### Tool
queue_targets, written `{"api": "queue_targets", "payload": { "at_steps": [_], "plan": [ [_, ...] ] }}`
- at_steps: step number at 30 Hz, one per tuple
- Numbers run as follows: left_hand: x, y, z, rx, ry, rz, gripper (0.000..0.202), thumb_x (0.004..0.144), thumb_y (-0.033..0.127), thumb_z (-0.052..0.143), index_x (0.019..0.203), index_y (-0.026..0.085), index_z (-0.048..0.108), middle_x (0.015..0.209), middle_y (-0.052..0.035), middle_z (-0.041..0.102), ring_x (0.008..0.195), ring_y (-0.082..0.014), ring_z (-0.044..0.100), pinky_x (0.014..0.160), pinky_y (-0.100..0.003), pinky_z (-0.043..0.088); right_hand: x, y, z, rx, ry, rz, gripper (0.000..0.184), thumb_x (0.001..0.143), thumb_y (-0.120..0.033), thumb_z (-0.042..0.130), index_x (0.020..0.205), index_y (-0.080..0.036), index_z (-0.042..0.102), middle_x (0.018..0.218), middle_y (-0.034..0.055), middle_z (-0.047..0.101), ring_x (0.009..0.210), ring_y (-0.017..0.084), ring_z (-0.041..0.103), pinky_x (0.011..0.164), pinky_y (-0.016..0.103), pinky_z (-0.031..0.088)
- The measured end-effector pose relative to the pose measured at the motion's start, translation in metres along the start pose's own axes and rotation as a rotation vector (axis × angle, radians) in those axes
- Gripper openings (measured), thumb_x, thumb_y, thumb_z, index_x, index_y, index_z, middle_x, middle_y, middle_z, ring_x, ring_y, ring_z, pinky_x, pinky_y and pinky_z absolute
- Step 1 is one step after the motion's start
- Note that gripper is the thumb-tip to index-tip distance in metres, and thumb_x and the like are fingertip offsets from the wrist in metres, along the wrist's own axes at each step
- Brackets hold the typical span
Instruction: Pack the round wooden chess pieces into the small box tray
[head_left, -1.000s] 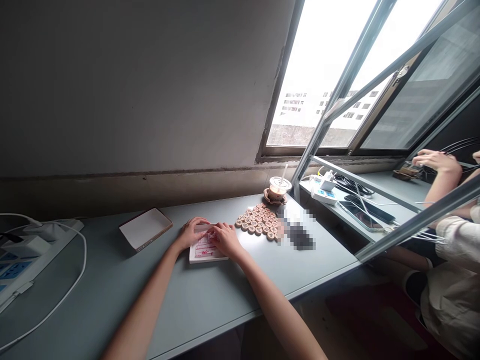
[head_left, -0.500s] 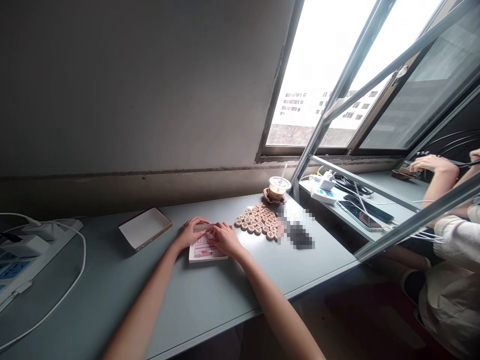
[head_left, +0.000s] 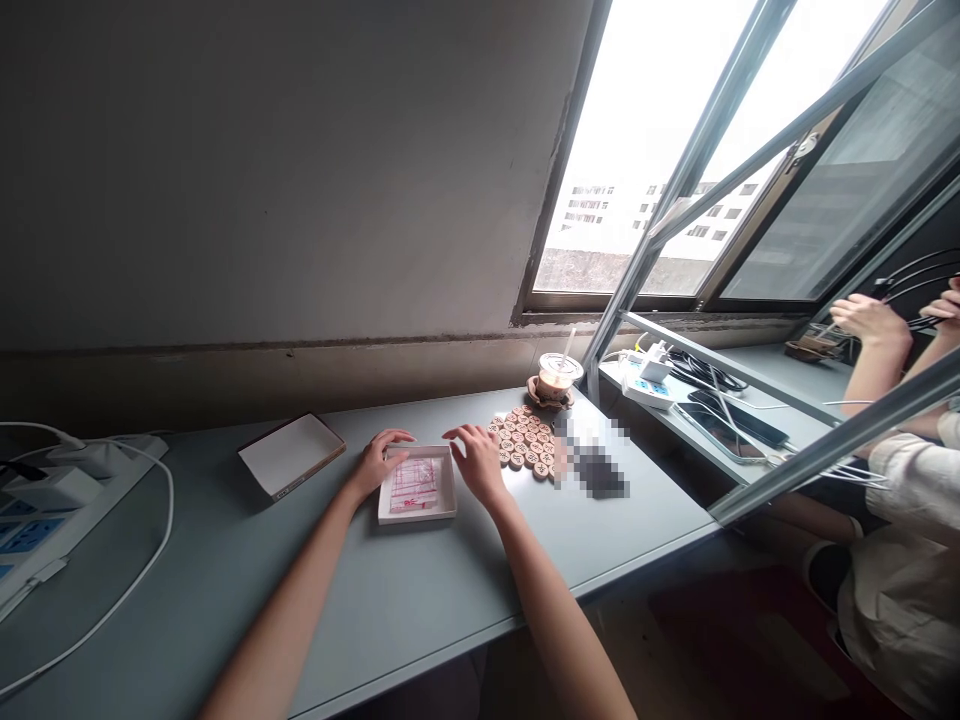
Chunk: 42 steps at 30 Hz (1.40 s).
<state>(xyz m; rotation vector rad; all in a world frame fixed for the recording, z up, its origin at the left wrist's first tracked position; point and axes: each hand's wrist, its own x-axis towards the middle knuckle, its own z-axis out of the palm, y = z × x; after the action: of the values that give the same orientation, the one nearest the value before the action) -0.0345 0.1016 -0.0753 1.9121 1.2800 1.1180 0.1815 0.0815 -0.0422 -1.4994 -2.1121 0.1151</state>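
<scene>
A shallow white box [head_left: 418,517] stands on the desk in front of me, with a folded sheet printed in red lines [head_left: 414,484] lying flat inside. My left hand [head_left: 381,463] is at the box's upper left corner, fingers apart, thumb by the rim. Beyond the right rim, my right hand [head_left: 478,460] hovers with spread, curved fingers and nothing in them. Just past it, round wooden Chinese chess pieces [head_left: 525,440] are packed together in a single layer; my right hand hides some of them.
A box lid [head_left: 292,457] lies hollow side up at left. Power strips [head_left: 82,490] with cables sit at far left and right [head_left: 649,385]. A lidded drink cup [head_left: 559,376] stands behind the pieces, beside a blurred patch. Metal bars [head_left: 645,240] rise at right; another person's hand [head_left: 874,320] holds dark cables.
My right hand has lifted off the sheet and moved right, out of the box. The printed sheet shows fully now. My left hand has stayed near the corner.
</scene>
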Motion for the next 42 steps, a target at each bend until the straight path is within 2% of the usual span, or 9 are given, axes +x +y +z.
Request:
{"api": "queue_targets", "payload": {
  "at_steps": [6, 11, 14, 18, 22, 24, 28, 33, 42],
  "plan": [
    [-0.002, 0.003, -0.015, 0.274, 0.308, -0.023, 0.021, 0.077, 0.027, 0.053, 0.093, 0.023, 0.066, 0.108, -0.0063, 0.051, 0.106, -0.0229, 0.052, 0.091, -0.037, 0.043, -0.003, 0.030, 0.000, -0.295, -0.049, 0.122, 0.025, 0.090, -0.016, 0.044, 0.101, -0.020, 0.066, 0.116, 0.0097, 0.059, 0.108, 0.023, 0.048, 0.094, 0.038, 0.026],
    [-0.005, 0.000, -0.026, 0.390, 0.121, -0.108, 0.021, 0.079, 0.036, 0.052, 0.088, 0.022, 0.064, 0.080, -0.0012, 0.056, 0.073, -0.0168, 0.056, 0.072, -0.029, 0.044, -0.003, 0.031, 0.002, -0.366, -0.029, 0.095, 0.030, 0.089, -0.009, 0.038, 0.097, -0.019, 0.065, 0.111, 0.0113, 0.060, 0.106, 0.024, 0.046, 0.093, 0.039, 0.025],
    [-0.007, -0.002, -0.024, 0.361, 0.026, -0.157, 0.022, 0.079, 0.037, 0.050, 0.081, 0.019, 0.063, 0.069, -0.0007, 0.059, 0.065, -0.0154, 0.055, 0.066, -0.027, 0.041, -0.002, 0.030, 0.002, -0.403, -0.028, 0.122, 0.028, 0.089, -0.009, 0.039, 0.098, -0.016, 0.064, 0.111, 0.0135, 0.058, 0.107, 0.026, 0.045, 0.090, 0.041, 0.026],
    [-0.008, -0.003, -0.017, 0.292, -0.031, -0.150, 0.023, 0.079, 0.036, 0.049, 0.082, 0.018, 0.063, 0.071, -0.0026, 0.064, 0.066, -0.0160, 0.056, 0.063, -0.026, 0.040, -0.001, 0.028, -0.001, -0.387, -0.031, 0.122, 0.022, 0.089, -0.013, 0.043, 0.092, -0.016, 0.065, 0.106, 0.0136, 0.059, 0.104, 0.026, 0.046, 0.087, 0.040, 0.028],
    [-0.007, 0.001, -0.009, 0.305, -0.054, -0.143, 0.025, 0.081, 0.034, 0.046, 0.085, 0.018, 0.064, 0.073, -0.0035, 0.066, 0.066, -0.0162, 0.058, 0.062, -0.026, 0.039, 0.000, 0.020, -0.009, -0.214, 0.047, 0.100, 0.016, 0.090, -0.030, 0.052, 0.093, -0.022, 0.066, 0.102, 0.0079, 0.060, 0.101, 0.023, 0.049, 0.086, 0.036, 0.031],
    [-0.007, 0.005, -0.003, 0.339, -0.065, -0.143, 0.026, 0.082, 0.034, 0.045, 0.088, 0.018, 0.065, 0.071, -0.0035, 0.066, 0.065, -0.0166, 0.058, 0.062, -0.026, 0.038, -0.001, 0.012, -0.013, -0.062, 0.047, 0.024, 0.017, 0.089, -0.037, 0.055, 0.096, -0.024, 0.065, 0.098, 0.0045, 0.062, 0.096, 0.020, 0.052, 0.083, 0.032, 0.033],
    [-0.007, 0.015, 0.008, 0.374, -0.091, -0.151, 0.028, 0.083, 0.035, 0.045, 0.092, 0.020, 0.067, 0.074, -0.0044, 0.068, 0.068, -0.0181, 0.060, 0.064, -0.026, 0.040, -0.004, -0.005, -0.012, 0.139, -0.100, -0.191, 0.016, 0.089, -0.037, 0.058, 0.099, -0.025, 0.063, 0.083, -0.0007, 0.064, 0.080, 0.013, 0.057, 0.074, 0.025, 0.035],
    [-0.008, 0.022, 0.013, 0.299, -0.119, -0.122, 0.034, 0.086, 0.039, 0.042, 0.093, 0.020, 0.069, 0.089, -0.0063, 0.072, 0.079, -0.0204, 0.063, 0.073, -0.027, 0.043, -0.007, -0.016, -0.001, 0.062, -0.220, -0.242, 0.017, 0.090, -0.031, 0.057, 0.103, -0.022, 0.060, 0.076, 0.0007, 0.067, 0.069, 0.013, 0.060, 0.070, 0.025, 0.037],
    [-0.009, 0.026, 0.009, 0.227, -0.174, -0.065, 0.043, 0.089, 0.044, 0.034, 0.098, 0.020, 0.069, 0.096, -0.0058, 0.071, 0.085, -0.0203, 0.063, 0.076, -0.027, 0.044, -0.007, -0.020, 0.003, 0.004, -0.221, -0.308, 0.017, 0.092, -0.023, 0.052, 0.108, -0.022, 0.058, 0.094, 0.0035, 0.069, 0.079, 0.015, 0.061, 0.073, 0.026, 0.037]
  ]
}}
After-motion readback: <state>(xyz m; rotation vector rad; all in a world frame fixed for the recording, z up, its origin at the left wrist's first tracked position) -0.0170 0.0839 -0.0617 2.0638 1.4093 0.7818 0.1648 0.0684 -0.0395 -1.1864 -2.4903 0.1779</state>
